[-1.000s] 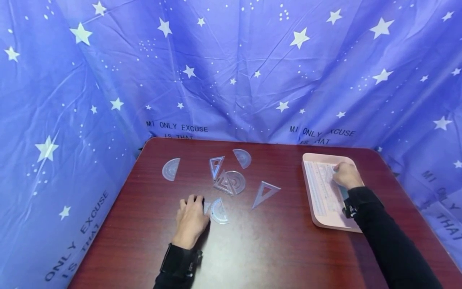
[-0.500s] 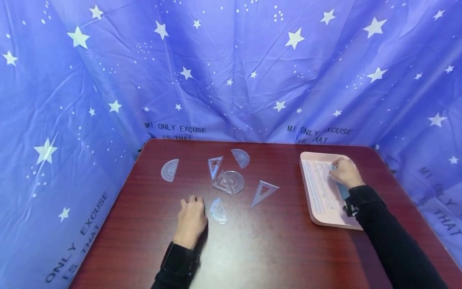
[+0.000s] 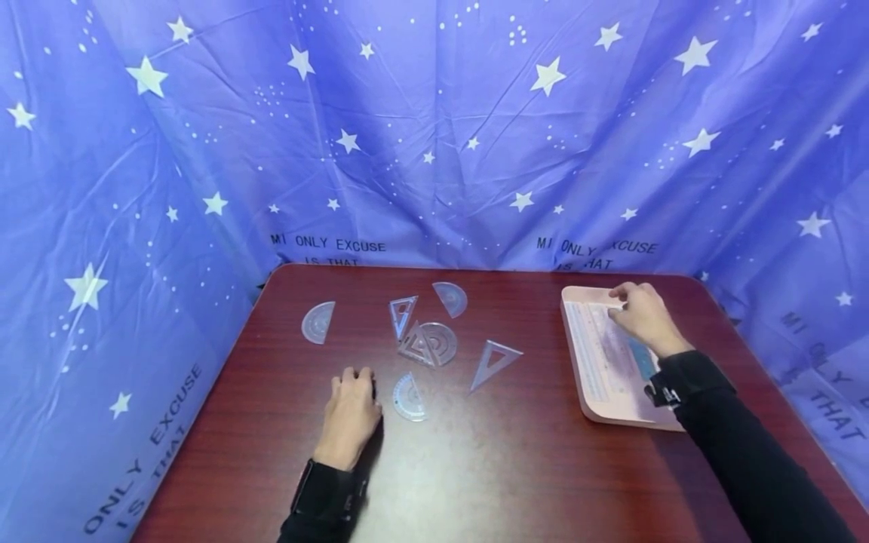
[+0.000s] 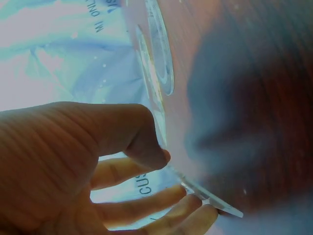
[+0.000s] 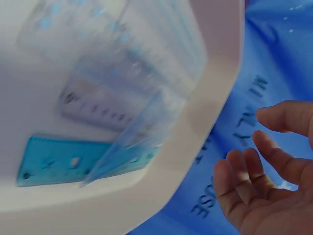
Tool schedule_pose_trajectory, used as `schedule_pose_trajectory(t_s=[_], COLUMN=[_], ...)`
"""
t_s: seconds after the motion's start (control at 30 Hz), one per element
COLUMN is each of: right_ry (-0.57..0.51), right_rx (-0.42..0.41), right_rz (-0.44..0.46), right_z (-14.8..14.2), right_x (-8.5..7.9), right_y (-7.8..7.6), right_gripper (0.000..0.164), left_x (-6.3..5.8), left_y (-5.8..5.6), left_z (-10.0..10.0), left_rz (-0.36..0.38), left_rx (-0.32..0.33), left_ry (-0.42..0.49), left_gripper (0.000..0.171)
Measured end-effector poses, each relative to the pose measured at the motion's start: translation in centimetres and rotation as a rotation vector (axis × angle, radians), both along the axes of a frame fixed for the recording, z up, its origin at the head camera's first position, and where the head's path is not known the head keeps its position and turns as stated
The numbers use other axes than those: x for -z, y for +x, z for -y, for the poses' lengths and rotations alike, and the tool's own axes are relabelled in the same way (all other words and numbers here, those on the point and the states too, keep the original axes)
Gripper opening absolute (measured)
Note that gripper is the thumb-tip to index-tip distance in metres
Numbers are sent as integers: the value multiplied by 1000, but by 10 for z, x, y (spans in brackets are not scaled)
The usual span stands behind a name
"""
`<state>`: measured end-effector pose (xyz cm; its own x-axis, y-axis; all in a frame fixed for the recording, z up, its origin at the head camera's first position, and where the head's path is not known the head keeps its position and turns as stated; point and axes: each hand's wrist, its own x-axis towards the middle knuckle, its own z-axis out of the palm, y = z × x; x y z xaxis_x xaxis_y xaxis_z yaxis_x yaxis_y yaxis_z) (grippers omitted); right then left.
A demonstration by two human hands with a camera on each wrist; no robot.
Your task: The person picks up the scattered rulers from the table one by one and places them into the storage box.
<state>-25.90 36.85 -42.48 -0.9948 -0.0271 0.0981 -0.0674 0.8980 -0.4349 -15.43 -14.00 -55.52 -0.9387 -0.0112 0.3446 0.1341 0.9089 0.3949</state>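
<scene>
Set squares (image 3: 480,371) and protractors (image 3: 317,323): on the reddish table (image 3: 434,475), most of them in a loose spread left of the tray (image 3: 600,419).
Left hand (image 3: 349,418): low over the table, fingers part curled; a clear piece (image 4: 220,203) shows at the fingertips in the wrist view, can't tell if gripped or just touched.
Left risk: if that piece is only touched, it could skid or slip when the hand rises; thin, smooth edge, little to grab.
Near protractor (image 3: 410,397): just beside the left hand; a sideways sweep could knock it.
Overlap pair: small set square (image 3: 419,347) lies over a round protractor (image 3: 450,343); lifting one probably drags the other.
Right hand (image 3: 648,317): above the tray, thumb and fingers parted, holding nothing.
Blue piece (image 5: 124,142): in the tray, crossing the teal ruler (image 5: 58,161); blurred, can't tell if flat. If it's propped on the ruler, a bump could make it slide.
Right sleeve (image 3: 736,437): crosses the tray's near right corner, contact unclear; a low pull-back could catch the rim and shift everything inside.
</scene>
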Motion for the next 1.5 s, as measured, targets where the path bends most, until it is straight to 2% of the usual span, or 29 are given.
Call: schedule_pose_trajectory(t_s=[0.13,0.2,0.3,0.37,0.4,0.5,0.57,0.63,0.77,0.87,1.0,1.13,1.33,1.4,1.5], right_ry=[-1,17,54,61,54,5,-28,-50,-48,-51,-84,-120,-219,-274,-402], right_rx=[-44,-57,-76,-94,-106,-137,-156,-169,-194,-227,-296,-346,-431,-448,-427], right_rz=[-70,-97,-124,-138,-141,-138,-144,-152,-181,-204,-231,-215,-158,-106,53], right_z=[14,23,36,44,48,59,66,73,88,101,121,142,172,182,195], right_x=[-7,-12,-20,-25,-27,-31,-31,-31,-33,-34,-33,-25,-3,3,9], right_y=[4,8,14,18,19,25,29,33,43,52,63,78,100,105,110], right_gripper=[40,39,37,36,36,35,34,33,32,29,28,29,21,18,24], left_x=[2,-5,-16,-19,-18,-3,8,14,-15,-53,-80,-88,-90,-91,-92], left_y=[0,3,8,9,8,1,-4,-8,3,19,27,31,35,36,39], left_z=[1,-1,-4,-5,-5,0,5,8,-2,-19,-38,-55,-75,-81,-89], left_rz=[16,29,0,-11,-16,-17,-46,-77,-167,-216,-240,-296,-414,-424,-418], left_rx=[-26,-42,-65,-81,-89,-96,-84,-71,-43,-4,33,85,192,207,228], left_ry=[40,61,75,83,92,112,119,117,148,182,198,208,176,157,130], left_gripper=[40,40,36,34,34,34,35,36,36,37,44,51,39,36,34])
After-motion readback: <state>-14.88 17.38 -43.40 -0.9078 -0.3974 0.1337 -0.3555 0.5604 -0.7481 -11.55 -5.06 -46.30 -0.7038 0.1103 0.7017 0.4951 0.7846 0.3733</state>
